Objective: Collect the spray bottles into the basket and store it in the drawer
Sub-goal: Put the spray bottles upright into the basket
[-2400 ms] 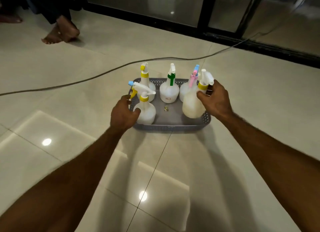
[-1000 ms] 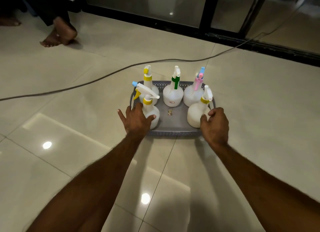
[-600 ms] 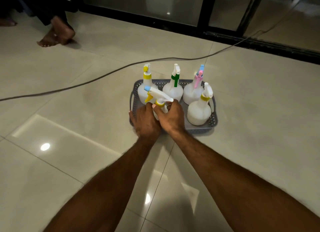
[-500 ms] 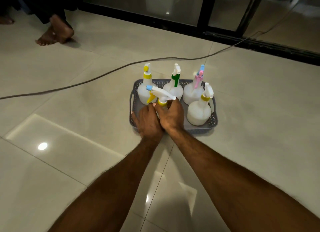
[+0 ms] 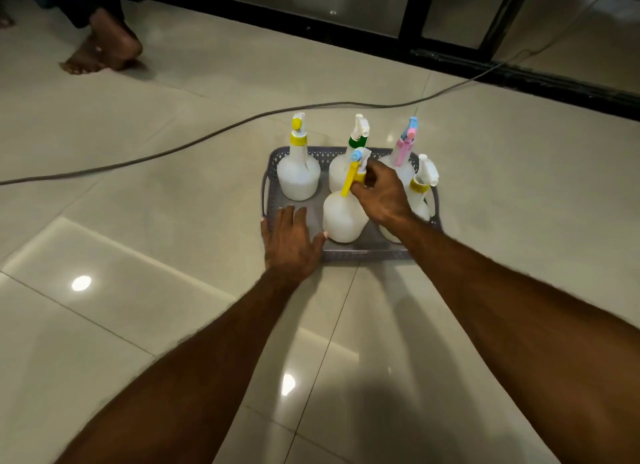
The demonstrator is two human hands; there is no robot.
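My right hand (image 5: 379, 197) pinches the neck of the front-middle spray bottle (image 5: 343, 217), standing it upright inside the basket (image 5: 363, 254); my left hand (image 5: 291, 242) rests flat, fingers spread, on the near-left corner to steady the basket.

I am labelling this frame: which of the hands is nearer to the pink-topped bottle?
Right. The right hand grips a bottle's neck just before the pink-topped bottle; the left hand rests at the basket's near-left corner.

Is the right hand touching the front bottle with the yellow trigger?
Touching. The head view shows the right hand gripping the front bottle at its neck.
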